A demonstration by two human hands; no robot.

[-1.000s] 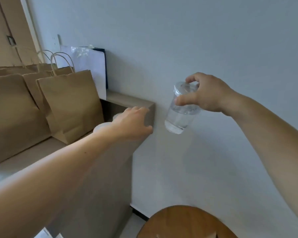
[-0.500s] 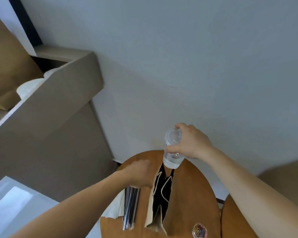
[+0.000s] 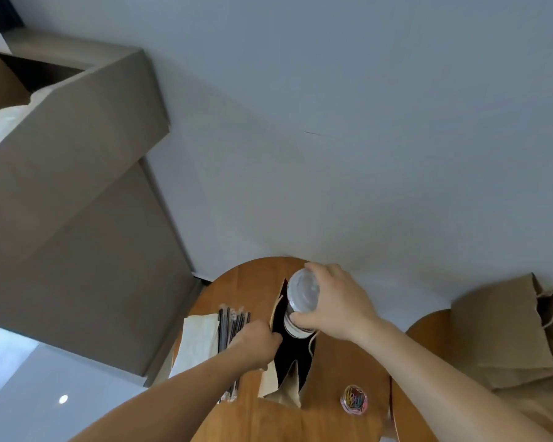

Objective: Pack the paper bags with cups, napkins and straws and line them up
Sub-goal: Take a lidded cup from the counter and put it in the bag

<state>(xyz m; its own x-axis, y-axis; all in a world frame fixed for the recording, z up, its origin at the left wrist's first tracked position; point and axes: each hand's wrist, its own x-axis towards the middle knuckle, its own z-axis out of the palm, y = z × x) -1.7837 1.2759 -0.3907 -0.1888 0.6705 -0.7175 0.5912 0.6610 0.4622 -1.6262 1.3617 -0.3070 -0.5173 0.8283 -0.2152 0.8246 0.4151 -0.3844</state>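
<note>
My right hand [image 3: 336, 306] grips a clear plastic cup with a lid [image 3: 302, 298] by its rim, right over the dark mouth of an open brown paper bag [image 3: 284, 387] standing on a round wooden table [image 3: 246, 282]. My left hand [image 3: 257, 344] pinches the bag's left edge and holds the mouth apart. Left of the bag lie several wrapped straws [image 3: 232, 317] and a stack of white napkins [image 3: 197, 339].
A pile of flat brown paper bags [image 3: 508, 330] lies on a second round table [image 3: 428, 323] at the right. A small tub of coloured paper clips [image 3: 354, 399] sits near the table's front. A tall grey counter [image 3: 77, 186] rises on the left, against the white wall.
The view has tilted down to the table. My right hand has lowered the cup to the bag's mouth. My left hand has taken hold of the bag's edge.
</note>
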